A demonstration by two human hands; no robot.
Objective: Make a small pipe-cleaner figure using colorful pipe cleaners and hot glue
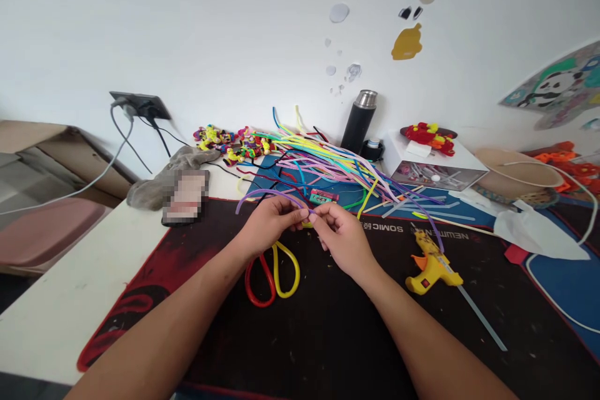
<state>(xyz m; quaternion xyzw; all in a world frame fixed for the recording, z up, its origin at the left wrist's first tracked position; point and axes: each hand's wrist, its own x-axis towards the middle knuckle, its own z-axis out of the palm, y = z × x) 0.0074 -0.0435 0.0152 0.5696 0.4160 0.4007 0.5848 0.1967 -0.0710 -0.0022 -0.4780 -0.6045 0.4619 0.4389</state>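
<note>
A thin purple pipe cleaner [253,195] is pinched in both hands above the dark mat [319,325]. My left hand [276,222] closes thumb and finger on it, and its loose part arcs out to the left. Fingertips of my right hand [340,231] grip it right beside the left ones. A small yellow bit shows below the fingertips; I cannot tell what it is. Under my left hand lie scissors with one red and one yellow handle loop [287,290], their blades hidden. To the right rests a yellow glue gun [429,265] with a clear glue stick in its back.
A heap of coloured pipe cleaners [323,162] lies behind my hands. Beyond stand a black thermos [359,122] and a white box [435,165]. Small colourful figures [234,140] sit at the back left, near a phone [185,197]. White paper [539,234] lies right.
</note>
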